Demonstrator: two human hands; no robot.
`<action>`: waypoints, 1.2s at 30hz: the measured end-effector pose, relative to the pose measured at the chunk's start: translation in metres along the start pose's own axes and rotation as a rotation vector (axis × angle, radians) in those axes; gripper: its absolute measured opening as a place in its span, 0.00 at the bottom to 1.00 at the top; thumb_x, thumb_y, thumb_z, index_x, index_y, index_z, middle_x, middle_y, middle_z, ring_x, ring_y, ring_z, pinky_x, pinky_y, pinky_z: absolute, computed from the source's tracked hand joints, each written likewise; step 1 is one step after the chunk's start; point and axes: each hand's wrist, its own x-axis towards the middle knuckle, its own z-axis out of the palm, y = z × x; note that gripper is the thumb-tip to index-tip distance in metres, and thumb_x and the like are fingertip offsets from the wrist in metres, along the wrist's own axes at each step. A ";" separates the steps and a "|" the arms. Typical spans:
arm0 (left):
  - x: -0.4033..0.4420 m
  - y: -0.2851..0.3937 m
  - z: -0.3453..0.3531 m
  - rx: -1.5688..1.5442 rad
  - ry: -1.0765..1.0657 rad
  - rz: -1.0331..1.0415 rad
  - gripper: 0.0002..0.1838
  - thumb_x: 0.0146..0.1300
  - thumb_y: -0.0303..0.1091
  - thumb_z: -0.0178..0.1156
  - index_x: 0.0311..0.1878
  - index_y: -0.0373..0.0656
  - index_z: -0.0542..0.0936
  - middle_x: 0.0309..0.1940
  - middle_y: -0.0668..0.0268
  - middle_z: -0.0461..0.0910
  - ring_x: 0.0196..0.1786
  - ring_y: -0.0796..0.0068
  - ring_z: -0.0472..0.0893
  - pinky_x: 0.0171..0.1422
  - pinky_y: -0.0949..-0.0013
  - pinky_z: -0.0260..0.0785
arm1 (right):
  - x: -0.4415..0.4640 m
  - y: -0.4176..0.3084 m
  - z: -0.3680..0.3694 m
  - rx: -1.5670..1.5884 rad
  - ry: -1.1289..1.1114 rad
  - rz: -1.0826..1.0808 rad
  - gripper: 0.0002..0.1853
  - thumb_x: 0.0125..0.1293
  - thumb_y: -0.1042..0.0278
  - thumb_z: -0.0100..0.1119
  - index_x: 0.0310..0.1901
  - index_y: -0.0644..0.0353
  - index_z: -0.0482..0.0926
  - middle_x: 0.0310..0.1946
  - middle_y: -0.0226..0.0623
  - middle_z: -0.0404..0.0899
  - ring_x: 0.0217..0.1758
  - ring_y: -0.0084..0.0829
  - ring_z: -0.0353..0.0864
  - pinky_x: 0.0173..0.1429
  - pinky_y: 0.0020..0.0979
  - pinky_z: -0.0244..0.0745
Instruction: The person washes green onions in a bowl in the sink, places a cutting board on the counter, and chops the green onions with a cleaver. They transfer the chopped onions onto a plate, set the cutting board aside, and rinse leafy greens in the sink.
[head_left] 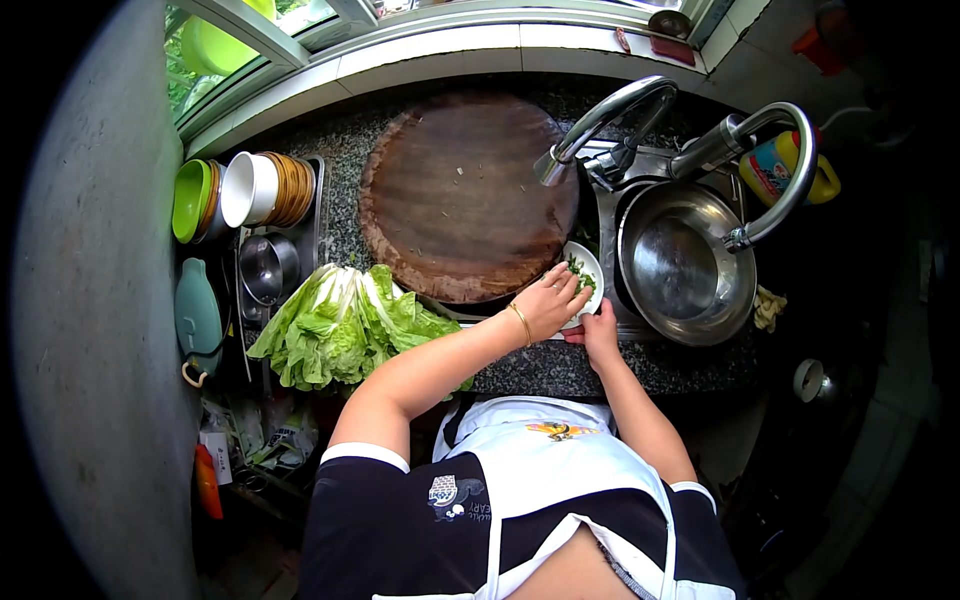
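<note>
A small white bowl [596, 273] with chopped green herbs [577, 268] inside is at the right edge of the round wooden chopping board [465, 200]. My right hand [600, 338] grips the bowl's near rim from below right. Over the bowl's left side lies my left hand [548, 303], a gold bracelet at its wrist. Its fingers stretch across the herbs, and I cannot see what is under the palm. A few green bits are scattered on the board. Left of my forearm rests a leafy green lettuce-like head [345, 325].
A steel basin [690, 265] sits in the sink under two curved taps [615, 125]. Stacked bowls [250, 190] and a small steel bowl [268, 268] stand at left. A yellow bottle [795, 170] is behind the basin. The window ledge [440, 60] runs along the back.
</note>
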 end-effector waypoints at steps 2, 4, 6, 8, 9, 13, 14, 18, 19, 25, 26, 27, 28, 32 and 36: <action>0.003 0.001 -0.002 0.053 0.166 -0.039 0.28 0.58 0.39 0.47 0.63 0.42 0.64 0.59 0.48 0.66 0.61 0.53 0.68 0.72 0.50 0.42 | 0.001 0.000 0.000 0.015 0.003 -0.004 0.16 0.61 0.77 0.39 0.51 0.59 0.60 0.36 0.44 0.77 0.26 0.34 0.82 0.26 0.28 0.80; 0.009 0.001 0.002 0.074 0.157 -0.086 0.28 0.59 0.40 0.47 0.64 0.46 0.63 0.61 0.48 0.64 0.61 0.51 0.67 0.72 0.50 0.42 | 0.003 0.001 -0.001 0.022 -0.012 0.018 0.20 0.61 0.79 0.38 0.56 0.59 0.56 0.35 0.46 0.77 0.25 0.36 0.82 0.25 0.29 0.79; 0.012 0.000 0.004 0.170 0.094 -0.163 0.28 0.60 0.41 0.46 0.66 0.49 0.61 0.63 0.48 0.61 0.60 0.49 0.67 0.72 0.49 0.42 | 0.003 0.002 -0.002 0.019 -0.012 0.018 0.20 0.61 0.79 0.38 0.56 0.59 0.56 0.35 0.46 0.77 0.25 0.35 0.82 0.25 0.29 0.79; 0.011 0.002 0.005 0.239 0.025 -0.121 0.28 0.62 0.41 0.44 0.67 0.52 0.59 0.64 0.48 0.59 0.59 0.49 0.69 0.72 0.48 0.42 | 0.003 0.002 -0.002 0.016 -0.013 0.018 0.21 0.61 0.79 0.38 0.57 0.59 0.56 0.35 0.46 0.77 0.25 0.35 0.82 0.25 0.29 0.79; 0.010 0.002 0.004 0.184 0.019 -0.091 0.29 0.62 0.41 0.44 0.68 0.53 0.58 0.64 0.47 0.59 0.59 0.49 0.70 0.72 0.48 0.42 | 0.001 0.001 -0.001 0.016 -0.006 0.016 0.20 0.62 0.79 0.38 0.56 0.59 0.56 0.35 0.45 0.77 0.25 0.35 0.82 0.25 0.29 0.79; 0.011 0.010 -0.006 0.027 0.147 -0.077 0.30 0.58 0.40 0.49 0.66 0.49 0.60 0.61 0.48 0.62 0.55 0.57 0.73 0.70 0.52 0.48 | -0.001 -0.003 0.001 0.016 0.029 -0.013 0.16 0.63 0.75 0.43 0.53 0.59 0.60 0.35 0.42 0.77 0.25 0.34 0.81 0.25 0.30 0.79; 0.009 0.015 -0.011 -0.052 0.228 -0.054 0.30 0.57 0.39 0.51 0.64 0.47 0.61 0.59 0.50 0.65 0.53 0.59 0.74 0.69 0.53 0.50 | -0.002 -0.004 0.001 0.017 0.030 -0.010 0.16 0.63 0.75 0.43 0.53 0.59 0.60 0.35 0.42 0.77 0.25 0.34 0.81 0.25 0.30 0.79; 0.011 0.021 -0.038 -0.416 -0.197 -0.131 0.20 0.53 0.38 0.55 0.50 0.41 0.73 0.52 0.55 0.70 0.51 0.62 0.74 0.68 0.57 0.54 | 0.000 -0.005 0.002 -0.007 0.049 -0.029 0.16 0.62 0.72 0.46 0.52 0.58 0.61 0.35 0.40 0.77 0.25 0.31 0.81 0.24 0.29 0.79; 0.011 0.020 -0.022 -0.379 -0.149 -0.143 0.15 0.50 0.35 0.57 0.42 0.44 0.77 0.50 0.60 0.71 0.52 0.63 0.73 0.63 0.55 0.58 | 0.000 -0.004 0.001 -0.023 0.038 -0.009 0.15 0.64 0.71 0.46 0.52 0.58 0.62 0.35 0.39 0.77 0.27 0.29 0.81 0.25 0.27 0.79; -0.013 0.001 -0.012 -0.375 0.357 -0.121 0.16 0.40 0.28 0.60 0.37 0.51 0.79 0.43 0.68 0.73 0.51 0.63 0.71 0.50 0.51 0.60 | 0.000 -0.001 -0.001 -0.002 0.000 -0.001 0.17 0.61 0.77 0.42 0.52 0.60 0.61 0.34 0.42 0.78 0.26 0.30 0.81 0.25 0.26 0.79; -0.016 -0.009 -0.012 -0.515 0.372 -0.140 0.15 0.40 0.27 0.60 0.36 0.51 0.79 0.42 0.67 0.74 0.50 0.62 0.72 0.52 0.51 0.61 | 0.000 -0.003 -0.001 -0.005 0.004 0.007 0.18 0.59 0.79 0.41 0.53 0.61 0.60 0.34 0.43 0.78 0.26 0.31 0.81 0.24 0.26 0.79; -0.018 -0.025 -0.009 -0.539 0.441 -0.231 0.13 0.41 0.25 0.58 0.33 0.49 0.78 0.37 0.66 0.75 0.45 0.60 0.74 0.49 0.54 0.64 | 0.001 -0.001 -0.001 0.012 0.004 0.008 0.19 0.58 0.79 0.40 0.53 0.63 0.59 0.33 0.45 0.77 0.24 0.32 0.81 0.23 0.26 0.79; -0.018 -0.044 -0.005 -0.517 0.607 -0.313 0.11 0.41 0.23 0.56 0.31 0.46 0.78 0.33 0.65 0.76 0.41 0.60 0.75 0.44 0.59 0.67 | 0.002 0.000 -0.001 0.014 0.006 0.007 0.19 0.58 0.79 0.40 0.53 0.63 0.59 0.33 0.45 0.77 0.24 0.32 0.81 0.23 0.26 0.79; -0.023 -0.126 0.008 -0.283 0.638 -0.686 0.19 0.56 0.30 0.54 0.52 0.37 0.72 0.56 0.50 0.70 0.62 0.51 0.66 0.68 0.56 0.55 | 0.002 -0.001 -0.001 0.013 0.026 0.021 0.19 0.57 0.79 0.40 0.52 0.64 0.59 0.33 0.46 0.77 0.23 0.32 0.81 0.23 0.25 0.78; -0.011 -0.163 0.029 -0.187 0.477 -0.908 0.29 0.63 0.44 0.51 0.62 0.34 0.63 0.65 0.48 0.59 0.69 0.50 0.55 0.72 0.54 0.44 | 0.001 -0.003 0.002 0.016 0.044 0.024 0.19 0.57 0.79 0.40 0.52 0.64 0.59 0.33 0.47 0.77 0.23 0.32 0.81 0.23 0.25 0.78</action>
